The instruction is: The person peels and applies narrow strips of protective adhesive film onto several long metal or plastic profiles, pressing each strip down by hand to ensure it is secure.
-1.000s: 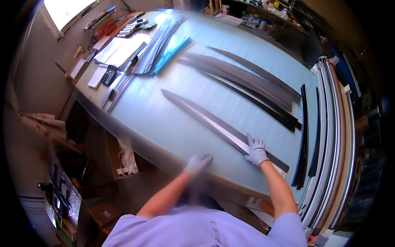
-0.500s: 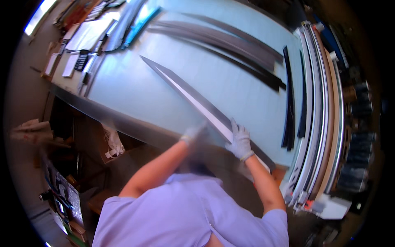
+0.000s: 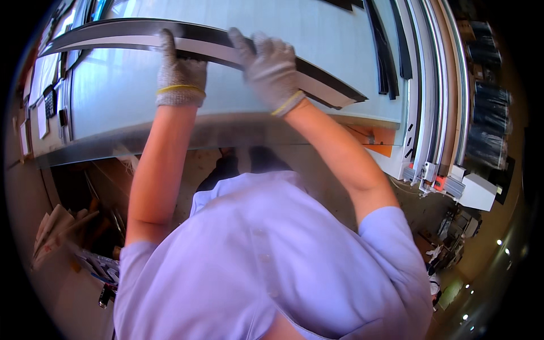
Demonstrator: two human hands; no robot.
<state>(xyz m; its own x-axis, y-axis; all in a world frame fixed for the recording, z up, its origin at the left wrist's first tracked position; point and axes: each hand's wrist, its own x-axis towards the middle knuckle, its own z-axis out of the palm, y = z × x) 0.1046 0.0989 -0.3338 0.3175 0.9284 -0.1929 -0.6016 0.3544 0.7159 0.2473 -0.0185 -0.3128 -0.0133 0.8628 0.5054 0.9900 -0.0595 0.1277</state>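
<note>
A long flat dark grey strip (image 3: 317, 79) with a pale band along it stretches across the near part of the pale blue worktop (image 3: 317, 34). It runs from the far left to the right and looks bent by the lens. My left hand (image 3: 184, 76), in a grey knitted glove with a yellow cuff, is closed on the strip left of its middle. One finger or the thumb lies over its top face, and the other fingers are partly hidden. Farther right, my right hand (image 3: 269, 71), gloved alike, grips the strip with its fingers bent over it.
Narrow black strips (image 3: 382, 54) lie at the worktop's right. Beyond them run long metal rails (image 3: 442, 85) with a white end box (image 3: 477, 191). An orange panel (image 3: 381, 136) shows below the front edge. Papers and a calculator (image 3: 50, 102) sit at far left; dark wrapped rolls (image 3: 490, 122) stand at far right.
The strip has turned from a diagonal to lying nearly crosswise. My left hand, blurred and off the strip before, now grips it. My right hand has moved farther over the worktop. The view has shifted.
</note>
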